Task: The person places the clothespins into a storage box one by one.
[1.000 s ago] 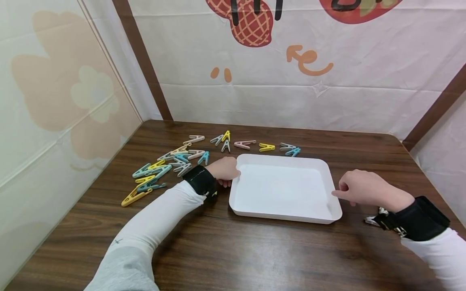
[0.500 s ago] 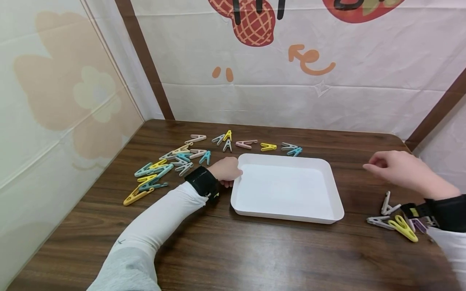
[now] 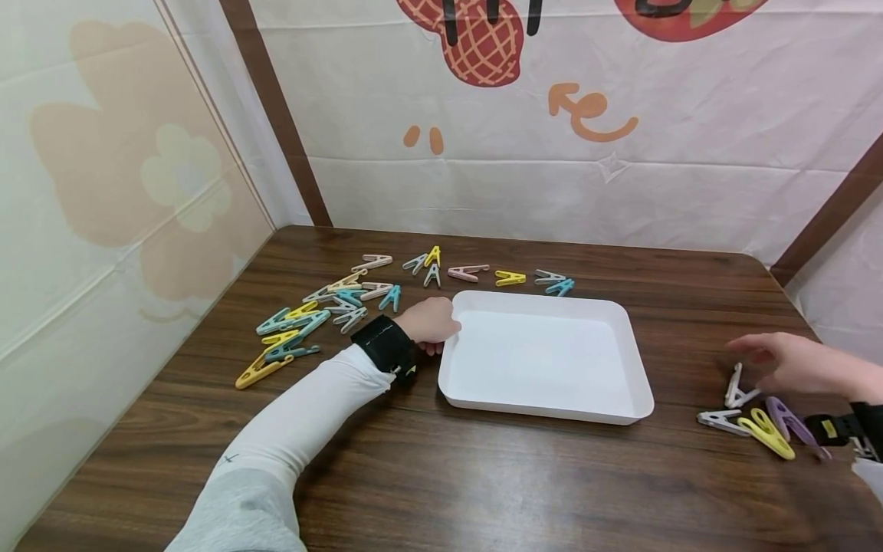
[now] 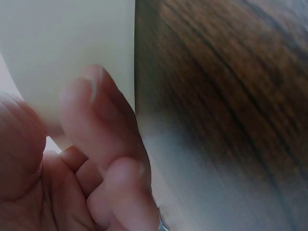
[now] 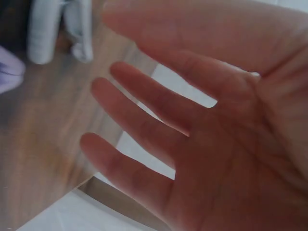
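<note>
My left hand (image 3: 431, 320) pinches the left wall of a white rectangular tray (image 3: 545, 410), thumb over the rim and fingers curled outside against the wall. In the left wrist view those fingers (image 4: 96, 130) lie against the pale tray wall (image 4: 96, 29). At the right, my right hand (image 3: 796, 364) hovers with spread fingers and holds nothing. Below and beside it lie a white clothespin (image 3: 736, 389), a grey clothespin (image 3: 720, 420), a yellow clothespin (image 3: 767, 435) and a purple clothespin (image 3: 793, 423). The right wrist view shows the bare palm (image 5: 226, 159), with the grey-white clothespin (image 5: 43, 33) near the fingertips.
Many more clothespins lie left of the tray, such as an orange-yellow clothespin (image 3: 258, 370) and a teal clothespin (image 3: 290, 351). Behind the tray are a pink clothespin (image 3: 467, 272), a yellow clothespin (image 3: 510, 278) and a blue clothespin (image 3: 560, 287). A printed curtain (image 3: 483, 192) borders the wooden table (image 3: 524, 491).
My right hand has moved from beside the tray's right edge rightward to the clothespins there, its fingers opening out. The clothespins under that wrist have come into view. My left hand stays on the tray.
</note>
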Available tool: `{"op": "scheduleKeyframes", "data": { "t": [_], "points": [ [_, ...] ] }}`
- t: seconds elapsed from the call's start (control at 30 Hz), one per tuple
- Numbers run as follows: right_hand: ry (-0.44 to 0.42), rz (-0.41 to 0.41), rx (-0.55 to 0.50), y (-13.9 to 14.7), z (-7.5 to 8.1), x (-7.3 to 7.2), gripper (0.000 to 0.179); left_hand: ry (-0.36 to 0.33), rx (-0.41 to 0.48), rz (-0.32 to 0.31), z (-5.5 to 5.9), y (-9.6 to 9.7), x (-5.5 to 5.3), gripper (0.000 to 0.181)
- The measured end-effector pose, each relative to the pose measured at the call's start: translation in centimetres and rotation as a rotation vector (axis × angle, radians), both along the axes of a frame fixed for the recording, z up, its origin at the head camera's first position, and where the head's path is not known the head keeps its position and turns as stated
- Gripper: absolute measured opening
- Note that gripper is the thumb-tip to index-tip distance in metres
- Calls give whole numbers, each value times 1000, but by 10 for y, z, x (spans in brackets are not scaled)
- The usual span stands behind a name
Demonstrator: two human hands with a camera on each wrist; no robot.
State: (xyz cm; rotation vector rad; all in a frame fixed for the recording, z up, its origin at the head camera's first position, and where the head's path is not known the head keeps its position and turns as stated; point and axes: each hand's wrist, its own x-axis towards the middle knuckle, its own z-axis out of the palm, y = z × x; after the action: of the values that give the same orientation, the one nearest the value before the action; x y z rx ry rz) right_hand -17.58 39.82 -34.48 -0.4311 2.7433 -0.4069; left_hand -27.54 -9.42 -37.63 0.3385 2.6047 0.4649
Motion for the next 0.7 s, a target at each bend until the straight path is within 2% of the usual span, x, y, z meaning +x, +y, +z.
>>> {"op": "scheduleKeyframes", "data": {
  "t": [0.13,0.33,0.7],
  "points": [
    [5,-4,33,0,-10,4,55,-6,-12,6,1,-1,1,29],
    [62,16,68,-5,-21,7,46,-13,-12,8,0,-1,1,32],
    [123,14,90,-7,-25,4,32,7,1,4,-2,-2,-1,33]
  ]
}}
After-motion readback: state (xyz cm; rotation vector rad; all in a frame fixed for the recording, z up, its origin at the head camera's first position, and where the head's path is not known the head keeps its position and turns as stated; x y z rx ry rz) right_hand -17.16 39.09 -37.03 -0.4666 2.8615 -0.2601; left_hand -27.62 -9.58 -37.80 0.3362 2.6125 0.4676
